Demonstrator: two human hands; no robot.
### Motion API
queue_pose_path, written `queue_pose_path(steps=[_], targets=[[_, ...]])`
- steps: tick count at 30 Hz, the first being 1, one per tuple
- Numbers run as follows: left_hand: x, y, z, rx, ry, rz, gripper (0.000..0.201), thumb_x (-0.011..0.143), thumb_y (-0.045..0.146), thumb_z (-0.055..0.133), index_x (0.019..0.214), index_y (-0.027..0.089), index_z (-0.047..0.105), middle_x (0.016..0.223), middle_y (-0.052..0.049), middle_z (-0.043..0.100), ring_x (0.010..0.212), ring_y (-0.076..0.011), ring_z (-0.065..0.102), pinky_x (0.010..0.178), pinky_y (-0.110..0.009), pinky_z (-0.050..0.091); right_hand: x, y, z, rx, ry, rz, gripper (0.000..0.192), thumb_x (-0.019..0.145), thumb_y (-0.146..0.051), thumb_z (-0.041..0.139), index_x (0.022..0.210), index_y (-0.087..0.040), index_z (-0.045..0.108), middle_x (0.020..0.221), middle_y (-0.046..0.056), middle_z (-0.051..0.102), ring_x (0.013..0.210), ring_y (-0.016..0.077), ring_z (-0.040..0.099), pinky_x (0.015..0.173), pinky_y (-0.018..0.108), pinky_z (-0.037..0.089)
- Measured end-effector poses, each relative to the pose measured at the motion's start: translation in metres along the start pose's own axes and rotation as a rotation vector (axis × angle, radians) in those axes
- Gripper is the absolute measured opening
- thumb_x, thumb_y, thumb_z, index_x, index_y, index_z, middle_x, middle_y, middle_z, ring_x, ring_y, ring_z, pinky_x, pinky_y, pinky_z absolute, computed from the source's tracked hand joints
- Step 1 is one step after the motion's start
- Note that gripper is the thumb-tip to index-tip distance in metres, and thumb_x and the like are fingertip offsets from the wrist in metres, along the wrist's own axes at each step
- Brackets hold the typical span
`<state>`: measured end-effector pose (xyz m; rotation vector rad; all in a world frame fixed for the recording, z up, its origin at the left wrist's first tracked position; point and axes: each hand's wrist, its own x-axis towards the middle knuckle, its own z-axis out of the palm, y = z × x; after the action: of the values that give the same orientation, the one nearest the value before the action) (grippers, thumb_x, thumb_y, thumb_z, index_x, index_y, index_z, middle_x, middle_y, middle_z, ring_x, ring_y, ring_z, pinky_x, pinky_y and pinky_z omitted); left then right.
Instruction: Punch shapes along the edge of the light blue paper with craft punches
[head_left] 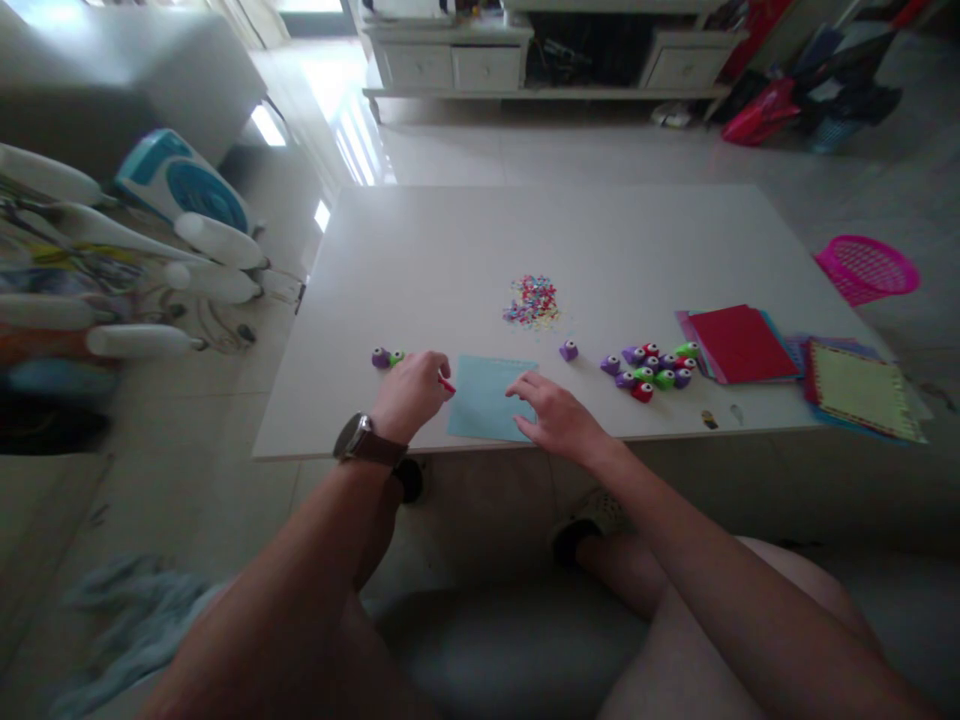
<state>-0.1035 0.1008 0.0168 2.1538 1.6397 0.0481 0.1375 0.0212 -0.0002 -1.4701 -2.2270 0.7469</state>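
Left hand (pixel 409 393) curling closed around small red item (pixel 447 384), sitting at left edge of blue paper sheet (pixel 487 397). Right hand (pixel 551 413) lying spread, fingers pressing sheet's right side. Sheet lying at near table (pixel 420 250) edge. Purple and green punches (pixel 387 357) sitting just beyond left hand. Confetti pile (pixel 532 300) and punch cluster (pixel 651 368) lying farther out.

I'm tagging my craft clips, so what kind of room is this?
Probably a home living room: a low white table on a tiled floor, a cabinet with drawers opposite, and a pink basket.
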Motion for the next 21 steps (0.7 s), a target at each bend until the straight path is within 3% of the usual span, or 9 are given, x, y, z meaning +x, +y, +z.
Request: queue_pose_path(steps=[4,10,14,17,21], targets=[[0.003,-0.014,-0.003,0.09,-0.013,-0.064,0.014,0.083,0.019,0.068,0.096,0.02,0.073,0.101,-0.011,0.075,0.096,-0.0262,0.068,0.085,-0.039,0.049,-0.001,0.0,0.002,-0.044,-0.059,-0.001,0.023,0.09,-0.009,0.065,0.112,-0.017,0.064,0.114,0.008,0.064,0.1,0.0199,0.062,0.094,0.033,0.049],[0.003,-0.009,-0.002,0.196,-0.054,-0.112,0.026,0.086,0.013,0.058,0.105,0.019,0.073,0.106,-0.013,0.074,0.1,-0.0282,0.069,0.083,-0.038,0.051,-0.005,-0.004,0.003,-0.123,-0.142,0.013,0.018,0.092,-0.011,0.064,0.108,-0.019,0.067,0.11,0.007,0.066,0.099,0.02,0.064,0.089,0.031,0.049],[0.001,-0.002,0.002,0.178,-0.036,-0.022,0.034,0.083,0.007,0.052,0.108,0.018,0.073,0.118,-0.013,0.072,0.104,-0.0277,0.069,0.086,-0.038,0.052,-0.007,-0.007,0.003,-0.155,-0.174,0.019,0.02,0.093,-0.011,0.063,0.111,-0.019,0.068,0.113,0.007,0.067,0.098,0.02,0.065,0.087,0.031,0.049],[0.0,0.001,0.006,0.127,-0.09,0.037,0.034,0.081,0.009,0.054,0.108,0.019,0.072,0.112,-0.012,0.074,0.105,-0.0269,0.068,0.088,-0.036,0.051,-0.007,-0.008,0.003,-0.165,-0.187,0.016,0.022,0.093,-0.011,0.062,0.112,-0.019,0.068,0.116,0.008,0.067,0.098,0.0206,0.066,0.087,0.032,0.049],[0.001,-0.007,0.009,0.144,-0.134,0.01,0.032,0.083,0.014,0.056,0.11,0.019,0.072,0.107,-0.011,0.075,0.102,-0.0262,0.068,0.086,-0.035,0.05,-0.005,-0.007,0.0,-0.202,-0.173,0.051,0.019,0.094,-0.014,0.062,0.111,-0.019,0.068,0.114,0.009,0.068,0.101,0.0219,0.066,0.089,0.033,0.05]])
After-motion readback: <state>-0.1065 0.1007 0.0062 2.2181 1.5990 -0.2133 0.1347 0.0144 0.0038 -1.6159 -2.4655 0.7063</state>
